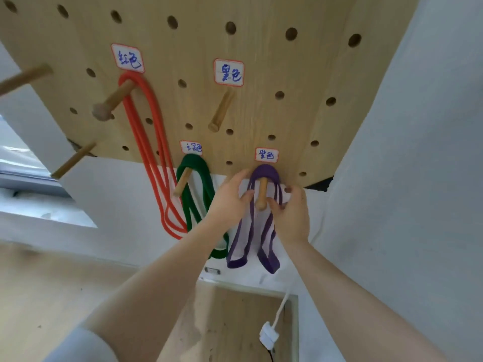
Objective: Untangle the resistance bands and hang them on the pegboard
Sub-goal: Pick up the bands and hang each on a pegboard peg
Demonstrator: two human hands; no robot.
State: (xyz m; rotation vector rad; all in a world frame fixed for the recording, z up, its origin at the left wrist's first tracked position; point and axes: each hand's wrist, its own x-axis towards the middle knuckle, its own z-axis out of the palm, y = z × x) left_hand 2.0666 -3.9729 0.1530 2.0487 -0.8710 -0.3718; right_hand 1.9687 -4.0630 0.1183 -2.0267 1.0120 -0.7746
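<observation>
Head view: the purple band (264, 173) is soft, light and stretchy, so it is best held by its strands just below the purple peg (262, 193). It is a flat, doubled loop draped over that peg. The left hand (230, 202) and right hand (292, 218) flank the peg, fingers loosely pinching its strands. The orange band (146, 142) and green band (194, 178) hang left of that peg on the pegboard (261, 113).

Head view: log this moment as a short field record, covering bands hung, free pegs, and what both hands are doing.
board: wooden pegboard with labelled pegs
red band: hung on upper left peg
green band: hung on lower peg
purple band: looped over its peg
empty peg: under the upper right label, no band
left hand: fingers on the purple band, left of the peg
right hand: fingers on the purple band, right of the peg
</observation>
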